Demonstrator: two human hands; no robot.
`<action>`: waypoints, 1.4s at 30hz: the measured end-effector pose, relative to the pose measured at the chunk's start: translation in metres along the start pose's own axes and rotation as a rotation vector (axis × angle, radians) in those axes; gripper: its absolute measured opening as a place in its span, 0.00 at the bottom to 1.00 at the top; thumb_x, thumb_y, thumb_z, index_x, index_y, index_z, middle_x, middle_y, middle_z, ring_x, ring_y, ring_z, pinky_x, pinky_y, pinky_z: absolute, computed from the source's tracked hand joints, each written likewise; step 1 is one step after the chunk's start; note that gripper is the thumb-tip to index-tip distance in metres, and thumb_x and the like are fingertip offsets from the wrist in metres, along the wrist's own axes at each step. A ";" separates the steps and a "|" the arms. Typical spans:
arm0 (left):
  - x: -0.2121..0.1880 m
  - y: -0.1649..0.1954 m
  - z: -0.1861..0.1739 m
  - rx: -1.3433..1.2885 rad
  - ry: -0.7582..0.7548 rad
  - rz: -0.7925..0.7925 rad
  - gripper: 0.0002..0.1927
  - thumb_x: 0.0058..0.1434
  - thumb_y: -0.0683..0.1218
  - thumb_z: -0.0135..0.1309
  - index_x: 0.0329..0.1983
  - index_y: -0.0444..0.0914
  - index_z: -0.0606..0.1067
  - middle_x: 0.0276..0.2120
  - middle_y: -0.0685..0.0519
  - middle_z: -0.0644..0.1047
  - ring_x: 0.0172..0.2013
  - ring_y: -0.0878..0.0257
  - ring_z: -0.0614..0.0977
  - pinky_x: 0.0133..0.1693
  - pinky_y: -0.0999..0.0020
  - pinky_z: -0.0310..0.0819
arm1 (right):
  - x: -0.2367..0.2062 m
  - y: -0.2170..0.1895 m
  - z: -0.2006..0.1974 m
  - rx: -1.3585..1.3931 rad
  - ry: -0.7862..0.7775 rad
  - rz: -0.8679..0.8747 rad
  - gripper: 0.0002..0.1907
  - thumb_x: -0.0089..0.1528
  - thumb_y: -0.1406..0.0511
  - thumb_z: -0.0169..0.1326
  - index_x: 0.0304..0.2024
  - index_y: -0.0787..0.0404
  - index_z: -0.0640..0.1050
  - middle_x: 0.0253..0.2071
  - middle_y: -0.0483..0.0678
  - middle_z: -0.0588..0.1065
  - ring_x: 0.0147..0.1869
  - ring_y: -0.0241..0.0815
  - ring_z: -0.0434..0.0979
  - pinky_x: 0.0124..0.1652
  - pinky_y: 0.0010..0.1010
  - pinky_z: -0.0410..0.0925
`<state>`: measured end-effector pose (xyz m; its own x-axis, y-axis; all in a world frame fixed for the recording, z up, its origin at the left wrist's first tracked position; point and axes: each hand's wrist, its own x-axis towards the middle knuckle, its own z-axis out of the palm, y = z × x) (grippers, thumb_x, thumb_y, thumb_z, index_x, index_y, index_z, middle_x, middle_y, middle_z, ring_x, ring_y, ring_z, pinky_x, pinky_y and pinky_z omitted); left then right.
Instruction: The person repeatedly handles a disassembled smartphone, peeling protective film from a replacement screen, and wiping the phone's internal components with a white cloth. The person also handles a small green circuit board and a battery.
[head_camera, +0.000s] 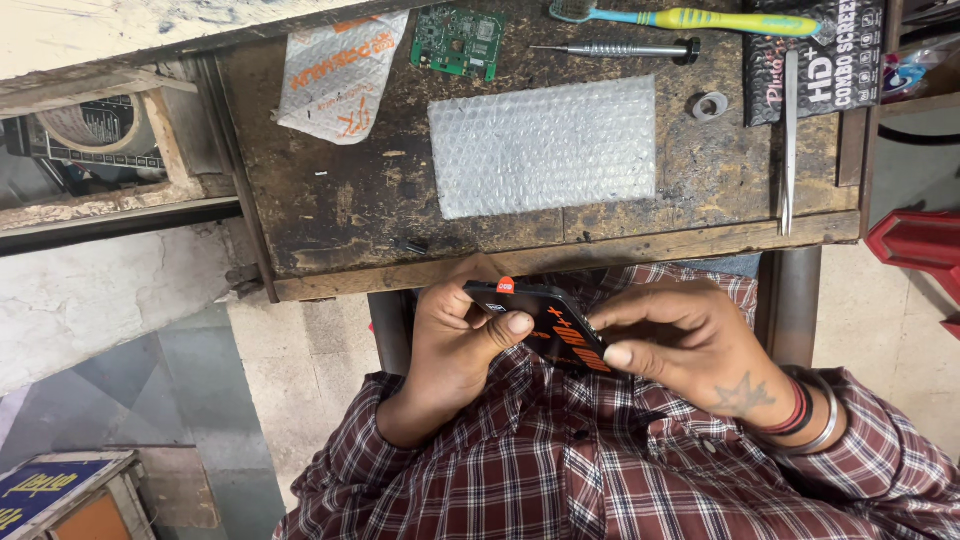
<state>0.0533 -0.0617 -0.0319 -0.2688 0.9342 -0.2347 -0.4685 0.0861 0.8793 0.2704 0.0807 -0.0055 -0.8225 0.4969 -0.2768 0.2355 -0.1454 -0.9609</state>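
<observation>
Left hand (455, 335) — clasped around the near-left end of a flat black packet with orange print (540, 322), thumb pressed across its face. Right hand (690, 345) — pinching the packet's right edge between thumb and fingertips. Packet held over the lap, just near of the worktop (330, 215) edge, not resting on it. Step in hand, as judged: working the packet's edge open; the next move would call for a firm grip from the left while the right peels or pulls. On the worktop: bubble-wrap sheet (545, 145), green circuit board (458, 42), screwdriver (610, 49), tweezers (789, 140), toothbrush (690, 18). Hidden — packet's underside and contents, and most fingers of the left hand behind it.
</observation>
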 end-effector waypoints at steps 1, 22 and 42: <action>0.000 0.001 0.000 0.005 0.000 0.003 0.07 0.65 0.42 0.64 0.35 0.37 0.76 0.34 0.61 0.71 0.33 0.74 0.71 0.36 0.76 0.66 | -0.001 -0.002 0.003 -0.016 0.019 -0.025 0.17 0.57 0.64 0.66 0.46 0.65 0.83 0.39 0.50 0.84 0.42 0.37 0.85 0.42 0.27 0.77; 0.018 0.031 0.004 0.283 -0.270 0.513 0.15 0.59 0.38 0.69 0.48 0.39 0.80 0.48 0.54 0.81 0.54 0.57 0.84 0.58 0.60 0.80 | -0.001 -0.034 -0.004 -0.721 0.185 -0.741 0.15 0.54 0.70 0.66 0.44 0.67 0.82 0.43 0.55 0.81 0.50 0.50 0.85 0.51 0.37 0.78; 0.033 0.017 -0.008 0.292 -0.251 0.523 0.13 0.50 0.39 0.73 0.36 0.38 0.80 0.44 0.52 0.81 0.56 0.52 0.84 0.61 0.52 0.81 | 0.007 -0.023 0.005 -0.730 0.299 -0.764 0.12 0.54 0.71 0.64 0.42 0.63 0.83 0.42 0.51 0.83 0.48 0.45 0.86 0.53 0.37 0.78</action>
<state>0.0299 -0.0322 -0.0281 -0.1778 0.9277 0.3282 -0.0709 -0.3448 0.9360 0.2565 0.0830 0.0147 -0.7466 0.4420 0.4971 0.0480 0.7812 -0.6224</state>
